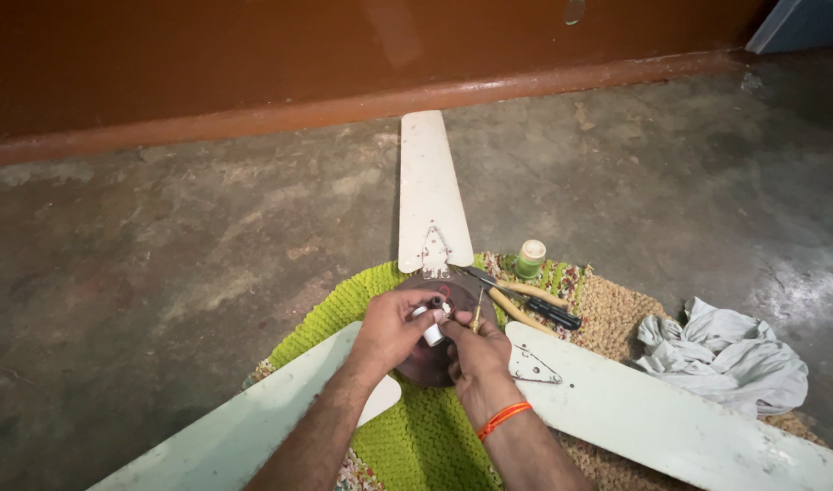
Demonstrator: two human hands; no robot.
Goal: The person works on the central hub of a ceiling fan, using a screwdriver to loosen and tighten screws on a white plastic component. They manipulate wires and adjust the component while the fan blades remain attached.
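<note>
Ceiling fan (434, 359) laid flat on a green knitted mat (344, 314) on a concrete floor (162, 255), seen from above, with three pale blades: one (430, 195) pointing away toward the brown wall (207, 55), one (244, 427) running toward me at lower left, one (671, 423) at lower right. Its dark round motor hub sits directly beneath my two hands, which meet over its centre.

My left hand (389, 327) comes in from lower left, forearm crossing the near blade, fingers curled and pinched around a small white cylindrical part (432, 334) held just above the hub. My right hand (475, 359), an orange band (503, 418) on the wrist, comes up from below with its back toward me, fingers closed on a thin yellow-handled tool (477, 314) that stands nearly upright beside the white part; I cannot tell its tip. The two hands touch at the fingertips.

Just beyond the hub, pliers with yellow handles (516, 300) and a black-handled screwdriver (548, 314) lie on the mat, with a small green-capped bottle (529, 258) near them. A crumpled pale cloth (725, 355) lies well to the right.
</note>
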